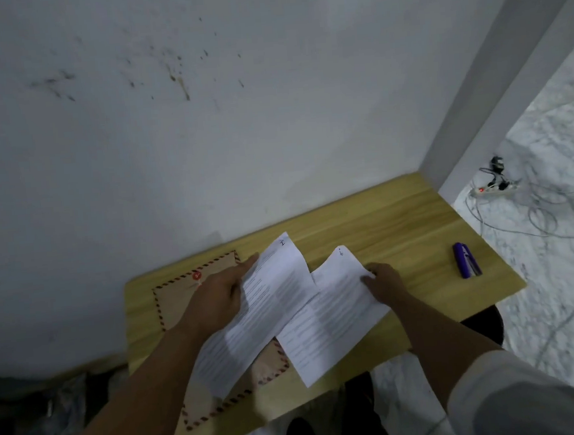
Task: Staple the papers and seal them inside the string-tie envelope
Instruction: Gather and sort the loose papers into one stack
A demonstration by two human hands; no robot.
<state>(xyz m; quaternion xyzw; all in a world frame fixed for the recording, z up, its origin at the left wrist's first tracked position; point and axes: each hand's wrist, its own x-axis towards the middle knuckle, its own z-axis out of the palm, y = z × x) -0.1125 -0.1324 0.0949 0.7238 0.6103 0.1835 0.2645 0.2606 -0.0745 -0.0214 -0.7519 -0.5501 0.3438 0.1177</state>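
- Right sleeve [519, 394], pale, fills the lower right corner; bare forearm runs from it up to the papers.
- Right hand [385, 283] pinches the right edge of the right sheet [335, 320], thumb on top, fingers under and hidden.
- Left hand [219, 294] grips the left sheet [268, 304] along its left edge; thumb lies over the paper, fingers behind it, out of sight.
- Left sheet overlaps the right sheet at the middle; both printed, text blurred, unreadable. Small handwritten mark at each top corner, hard to make out.
- String-tie envelope [172, 305]: tan, striped border, red disc near its top. Flat on the desk [400, 229], under the left hand and left sheet, mostly covered. Cannot tell whether anything is inside.
- Stapler [467, 259]: purple, on the desk, well apart to the right of the envelope, beyond the right hand.
- Power strip [493, 190] with red light and loose cables on the floor, further right of the envelope, past the desk edge.
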